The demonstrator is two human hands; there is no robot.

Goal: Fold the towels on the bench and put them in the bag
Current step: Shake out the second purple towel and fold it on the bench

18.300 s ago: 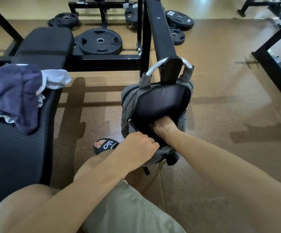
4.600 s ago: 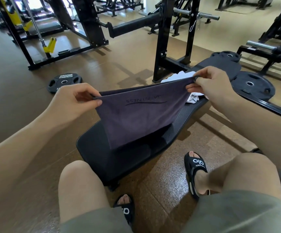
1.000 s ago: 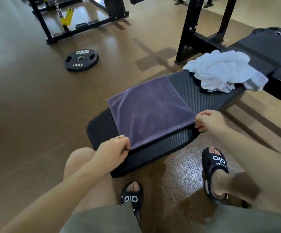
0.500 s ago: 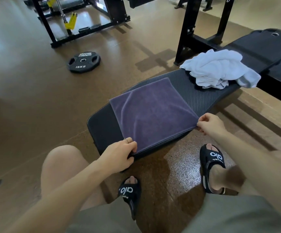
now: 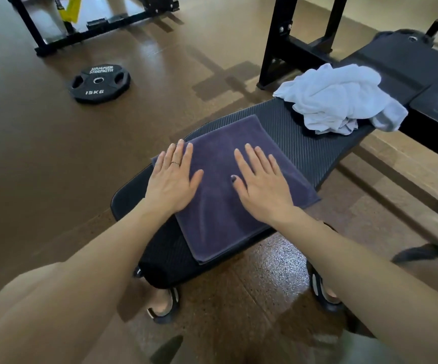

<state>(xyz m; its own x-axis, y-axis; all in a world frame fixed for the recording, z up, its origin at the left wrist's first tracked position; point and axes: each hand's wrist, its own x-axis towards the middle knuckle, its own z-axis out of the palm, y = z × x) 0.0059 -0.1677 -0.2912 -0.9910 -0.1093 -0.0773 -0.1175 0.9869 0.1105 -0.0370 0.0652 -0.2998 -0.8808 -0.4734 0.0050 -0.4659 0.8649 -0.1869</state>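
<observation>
Midway through the towel job at a gym bench: purple towel folded to a flat rectangle at the near end, pressed smooth under left hand and right hand, fingers straight and spread, gripping nothing. White towel crumpled further along the pad, not yet folded. Bag out of sight; packing apparently not started for either towel.
</observation>
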